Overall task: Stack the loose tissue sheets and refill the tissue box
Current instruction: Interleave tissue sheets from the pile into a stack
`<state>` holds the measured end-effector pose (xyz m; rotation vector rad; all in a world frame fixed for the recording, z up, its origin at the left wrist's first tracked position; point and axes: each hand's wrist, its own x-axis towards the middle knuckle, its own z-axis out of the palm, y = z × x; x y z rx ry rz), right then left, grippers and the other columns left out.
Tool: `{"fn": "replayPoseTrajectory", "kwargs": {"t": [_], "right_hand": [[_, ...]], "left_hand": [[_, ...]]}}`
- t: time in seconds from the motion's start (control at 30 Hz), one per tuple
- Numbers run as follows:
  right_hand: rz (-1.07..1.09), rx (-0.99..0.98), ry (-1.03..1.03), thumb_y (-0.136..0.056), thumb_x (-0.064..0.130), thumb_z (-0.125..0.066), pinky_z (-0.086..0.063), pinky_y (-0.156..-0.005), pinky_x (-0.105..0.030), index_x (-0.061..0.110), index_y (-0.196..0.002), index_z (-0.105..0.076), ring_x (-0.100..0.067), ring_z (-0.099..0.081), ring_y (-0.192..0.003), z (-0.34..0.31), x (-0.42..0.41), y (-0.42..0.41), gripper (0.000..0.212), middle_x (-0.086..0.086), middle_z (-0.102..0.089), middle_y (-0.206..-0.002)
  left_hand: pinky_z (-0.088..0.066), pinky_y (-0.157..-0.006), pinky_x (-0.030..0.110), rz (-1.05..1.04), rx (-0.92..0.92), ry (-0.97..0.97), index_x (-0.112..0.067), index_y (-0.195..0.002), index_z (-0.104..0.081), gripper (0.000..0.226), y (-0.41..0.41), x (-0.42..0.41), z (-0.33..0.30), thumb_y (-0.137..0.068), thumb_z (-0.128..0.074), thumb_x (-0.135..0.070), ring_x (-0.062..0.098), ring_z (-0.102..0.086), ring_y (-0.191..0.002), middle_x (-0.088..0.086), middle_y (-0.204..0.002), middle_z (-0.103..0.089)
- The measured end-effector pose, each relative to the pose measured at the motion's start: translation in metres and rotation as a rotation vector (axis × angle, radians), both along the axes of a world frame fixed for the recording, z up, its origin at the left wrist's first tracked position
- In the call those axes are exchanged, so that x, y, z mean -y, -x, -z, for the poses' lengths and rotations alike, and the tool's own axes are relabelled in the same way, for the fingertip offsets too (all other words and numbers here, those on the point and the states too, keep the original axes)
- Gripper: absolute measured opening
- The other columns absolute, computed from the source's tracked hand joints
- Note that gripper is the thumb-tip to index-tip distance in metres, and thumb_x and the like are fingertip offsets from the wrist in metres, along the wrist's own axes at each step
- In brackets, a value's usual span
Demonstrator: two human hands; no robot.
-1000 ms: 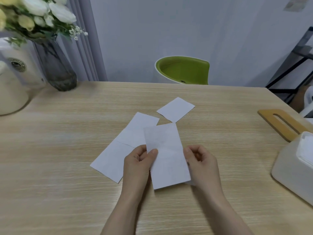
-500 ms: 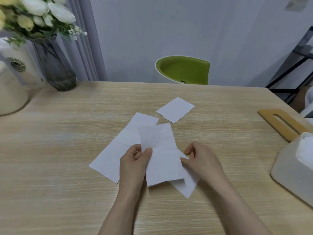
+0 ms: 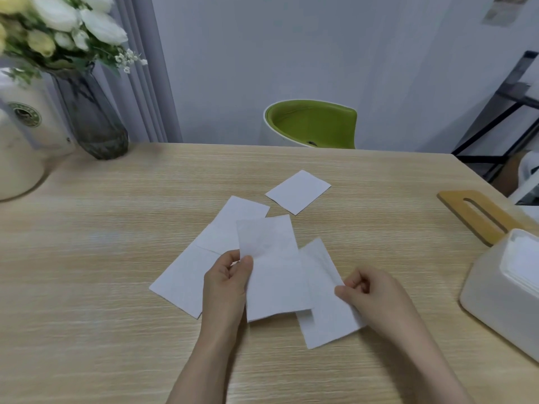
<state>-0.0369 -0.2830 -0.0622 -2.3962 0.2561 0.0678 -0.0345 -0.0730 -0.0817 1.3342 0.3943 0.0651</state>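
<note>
My left hand (image 3: pixel 226 282) pinches the left edge of a white tissue sheet (image 3: pixel 271 266) held over the wooden table (image 3: pixel 116 258). My right hand (image 3: pixel 367 293) pinches the right edge of a second tissue sheet (image 3: pixel 326 310), which partly lies under the first. A long folded tissue (image 3: pixel 201 258) lies flat to the left of my hands. A small square tissue (image 3: pixel 297 191) lies farther back. The white tissue box (image 3: pixel 484 295) stands open at the right edge with tissues inside. Its wooden lid (image 3: pixel 478 214) lies behind it.
A dark glass vase with white flowers (image 3: pixel 93 118) stands at the table's back left beside a cream jug (image 3: pixel 20 141). A green chair (image 3: pixel 312 123) sits behind the far edge. A black metal shelf frame (image 3: pixel 501 112) is at the right.
The one stack held between both hands has split: my right hand has drawn the lower sheet out to the right, while my left hand keeps the upper sheet.
</note>
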Motion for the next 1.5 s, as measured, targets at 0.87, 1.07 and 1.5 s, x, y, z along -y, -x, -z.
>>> {"fn": "replayPoseTrajectory", "kwargs": {"t": [0.87, 1.07, 1.5], "right_hand": [[0.349, 0.16, -0.537, -0.088, 0.006, -0.063, -0.044, -0.049, -0.021, 0.008, -0.086, -0.065, -0.008, -0.062, -0.05, -0.01, 0.031, 0.016, 0.003, 0.0, -0.072, -0.063], [0.407, 0.143, -0.764, -0.089, 0.007, -0.063, -0.045, -0.043, -0.013, 0.008, -0.089, -0.064, -0.009, -0.062, -0.05, -0.018, 0.02, 0.014, 0.002, -0.005, -0.073, -0.067], [0.221, 0.074, -0.825, -0.09, 0.005, -0.061, -0.048, -0.052, -0.022, 0.007, -0.09, -0.064, -0.014, -0.066, -0.057, -0.009, -0.042, 0.015, 0.004, -0.009, -0.074, -0.07]], "left_hand": [[-0.054, -0.083, 0.043, 0.112, -0.047, -0.09, -0.021, -0.099, -0.069, 0.025, 0.0, 0.015, -0.004, -0.098, -0.047, -0.007, 0.018, -0.071, -0.084, -0.004, -0.086, -0.076], [-0.053, -0.082, 0.039, 0.109, -0.043, -0.071, -0.02, -0.1, -0.069, 0.024, 0.0, 0.015, -0.003, -0.098, -0.048, -0.008, 0.017, -0.071, -0.084, -0.002, -0.088, -0.076], [-0.052, -0.061, 0.025, 0.166, -0.032, 0.038, -0.015, -0.102, -0.068, 0.023, 0.003, 0.017, -0.005, -0.101, -0.045, -0.011, 0.014, -0.07, -0.079, 0.001, -0.091, -0.076]]}}
